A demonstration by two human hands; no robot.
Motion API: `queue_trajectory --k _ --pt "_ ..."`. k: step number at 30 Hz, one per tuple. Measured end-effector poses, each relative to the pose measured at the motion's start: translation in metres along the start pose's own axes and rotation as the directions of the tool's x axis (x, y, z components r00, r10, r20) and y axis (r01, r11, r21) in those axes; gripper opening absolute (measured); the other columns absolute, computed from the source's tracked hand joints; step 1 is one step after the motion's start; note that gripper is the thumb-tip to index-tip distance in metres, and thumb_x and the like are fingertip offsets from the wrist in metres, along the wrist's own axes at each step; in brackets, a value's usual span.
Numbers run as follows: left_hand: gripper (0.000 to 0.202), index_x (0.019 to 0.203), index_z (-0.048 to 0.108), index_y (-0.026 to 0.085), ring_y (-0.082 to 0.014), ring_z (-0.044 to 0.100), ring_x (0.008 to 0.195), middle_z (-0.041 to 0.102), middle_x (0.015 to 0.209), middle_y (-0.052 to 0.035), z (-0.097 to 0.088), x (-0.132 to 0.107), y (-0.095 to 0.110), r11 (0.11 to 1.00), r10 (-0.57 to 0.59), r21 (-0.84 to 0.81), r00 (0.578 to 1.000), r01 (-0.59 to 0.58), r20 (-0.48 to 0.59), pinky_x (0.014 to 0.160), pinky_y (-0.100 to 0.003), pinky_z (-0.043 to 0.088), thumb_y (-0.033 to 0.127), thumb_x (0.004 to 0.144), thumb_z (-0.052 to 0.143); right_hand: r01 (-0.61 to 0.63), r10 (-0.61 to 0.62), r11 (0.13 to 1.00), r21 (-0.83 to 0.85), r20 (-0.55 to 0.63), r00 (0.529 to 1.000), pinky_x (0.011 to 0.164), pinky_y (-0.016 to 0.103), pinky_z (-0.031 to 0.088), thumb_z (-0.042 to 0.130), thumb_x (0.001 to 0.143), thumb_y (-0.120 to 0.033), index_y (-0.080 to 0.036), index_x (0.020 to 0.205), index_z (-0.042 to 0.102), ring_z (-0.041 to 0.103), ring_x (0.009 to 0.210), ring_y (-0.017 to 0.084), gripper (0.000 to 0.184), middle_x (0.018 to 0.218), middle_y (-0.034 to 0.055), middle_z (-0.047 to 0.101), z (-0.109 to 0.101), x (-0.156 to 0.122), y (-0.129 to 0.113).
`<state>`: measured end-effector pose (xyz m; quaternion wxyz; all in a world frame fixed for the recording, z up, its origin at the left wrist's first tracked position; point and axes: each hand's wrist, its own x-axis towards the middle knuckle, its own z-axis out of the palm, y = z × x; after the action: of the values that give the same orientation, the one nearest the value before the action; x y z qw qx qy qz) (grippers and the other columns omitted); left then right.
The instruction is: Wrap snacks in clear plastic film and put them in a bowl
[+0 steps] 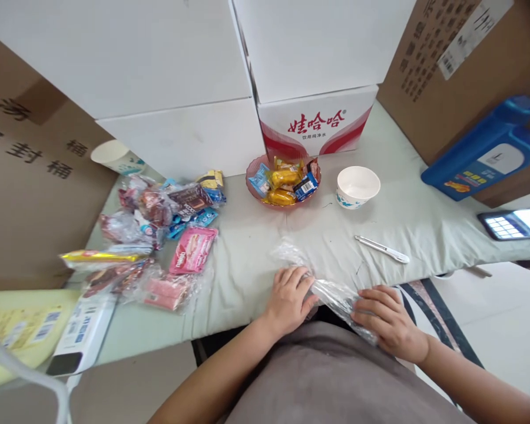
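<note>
A clear, crinkled plastic bag (334,292) stretches between my two hands at the table's front edge. My left hand (290,298) is closed on its left part, and some loose plastic sticks out beyond the fingers. The other end is gripped by my right hand (387,320), its fingers curled over the plastic. Ahead of my hands stands a pink glass bowl (251,179) with several wrapped snacks in it. To its right is a white paper bowl (357,184) with a blue pattern. A white utility knife (382,249) lies on the cloth beyond my right hand.
Packaged snacks (194,249) are heaped on the left. White cartons (318,123) line the back, with brown cardboard boxes (30,176) at both sides. A blue bottle (486,153) and a phone (514,224) are on the right. Another paper bowl (115,156) stands back left.
</note>
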<state>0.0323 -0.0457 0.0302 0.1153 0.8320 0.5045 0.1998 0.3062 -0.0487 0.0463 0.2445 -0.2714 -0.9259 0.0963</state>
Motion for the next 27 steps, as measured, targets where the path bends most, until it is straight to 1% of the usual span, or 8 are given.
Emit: queue_trajectory --k 4,6,8,13,17,19,22,27 --pt "0.032 0.118 0.061 0.021 -0.0289 0.046 0.124 0.058 0.128 -0.0109 -0.001 -0.004 -0.005 0.988 0.145 -0.061 0.989 -0.145 0.009 0.106 -0.052 0.032 0.038 0.093 0.048 0.090 -0.131 0.955 0.282 0.129 0.983 0.096 0.040 0.044 0.041 0.090 -0.011 -0.021 0.111 0.060 0.062 0.105 0.019 0.030 0.097 0.0054 0.071 -0.025 0.038 -0.008" --pt "0.028 0.115 0.061 0.022 -0.0270 0.048 0.122 0.062 0.121 -0.0093 -0.002 -0.008 -0.006 0.976 0.185 -0.118 0.983 -0.184 0.001 0.106 -0.050 0.034 0.031 0.092 0.049 0.039 -0.123 0.928 0.371 0.206 0.971 0.088 0.035 0.048 0.041 0.091 -0.011 -0.020 0.113 0.058 0.064 0.094 0.017 0.030 0.095 0.0054 0.070 -0.031 0.062 -0.005" --pt "0.028 0.115 0.060 0.020 -0.0260 0.052 0.117 0.064 0.113 -0.0095 -0.001 -0.011 -0.008 0.967 0.189 -0.172 0.982 -0.189 -0.017 0.103 -0.047 0.039 0.026 0.089 0.050 -0.093 -0.016 0.914 0.395 0.262 0.965 0.080 0.030 0.050 0.042 0.092 -0.015 -0.020 0.116 0.057 0.065 0.089 0.016 0.029 0.097 0.0059 0.070 -0.030 0.088 0.004" --pt "0.060 0.140 0.033 0.013 -0.0256 0.059 0.106 0.064 0.111 -0.0150 0.008 -0.017 -0.014 0.952 0.010 -0.304 0.992 -0.049 -0.129 0.093 -0.046 0.049 0.021 0.084 0.052 -0.447 0.360 0.787 0.424 0.273 0.892 0.072 0.026 0.050 0.053 0.085 -0.020 -0.018 0.118 0.054 0.065 0.077 0.014 0.033 0.087 0.0014 0.069 0.011 0.149 0.036" --pt "0.082 0.150 0.008 0.015 -0.0260 0.058 0.110 0.067 0.108 -0.0113 0.013 -0.018 -0.016 0.918 -0.076 -0.393 0.995 0.043 -0.070 0.096 -0.048 0.047 0.020 0.082 0.055 -0.556 0.497 0.794 0.246 0.264 0.826 0.071 0.025 0.048 0.054 0.083 -0.017 -0.016 0.119 0.055 0.063 0.073 0.014 0.036 0.082 0.0005 0.068 0.056 0.171 0.046" --pt "0.075 0.147 0.018 0.018 -0.0259 0.059 0.107 0.066 0.109 -0.0107 0.011 -0.017 -0.015 0.921 -0.051 -0.388 0.997 0.023 -0.062 0.095 -0.048 0.047 0.021 0.082 0.055 -0.560 0.526 0.817 0.137 0.222 0.821 0.073 0.027 0.048 0.052 0.084 -0.017 -0.014 0.120 0.055 0.064 0.080 0.017 0.036 0.090 0.0050 0.069 0.073 0.169 0.046" --pt "0.044 0.129 0.047 0.022 -0.0239 0.058 0.105 0.064 0.108 -0.0082 0.002 -0.013 -0.012 0.933 0.008 -0.359 0.997 -0.035 -0.077 0.093 -0.044 0.049 0.022 0.086 0.055 -0.499 0.488 0.866 0.041 0.152 0.859 0.076 0.030 0.048 0.047 0.088 -0.018 -0.014 0.122 0.056 0.064 0.091 0.021 0.036 0.105 0.0107 0.067 0.088 0.160 0.043" --pt "0.020 0.110 0.058 0.019 -0.0203 0.057 0.098 0.057 0.104 -0.0089 -0.013 0.010 -0.020 0.964 -0.148 -0.256 0.948 0.075 -0.281 0.086 -0.037 0.051 0.024 0.092 0.049 -0.430 0.426 0.903 0.010 0.105 0.898 0.075 0.032 0.049 0.043 0.088 -0.018 -0.015 0.123 0.055 0.064 0.090 0.022 0.036 0.106 0.0113 0.066 0.093 0.154 0.041"
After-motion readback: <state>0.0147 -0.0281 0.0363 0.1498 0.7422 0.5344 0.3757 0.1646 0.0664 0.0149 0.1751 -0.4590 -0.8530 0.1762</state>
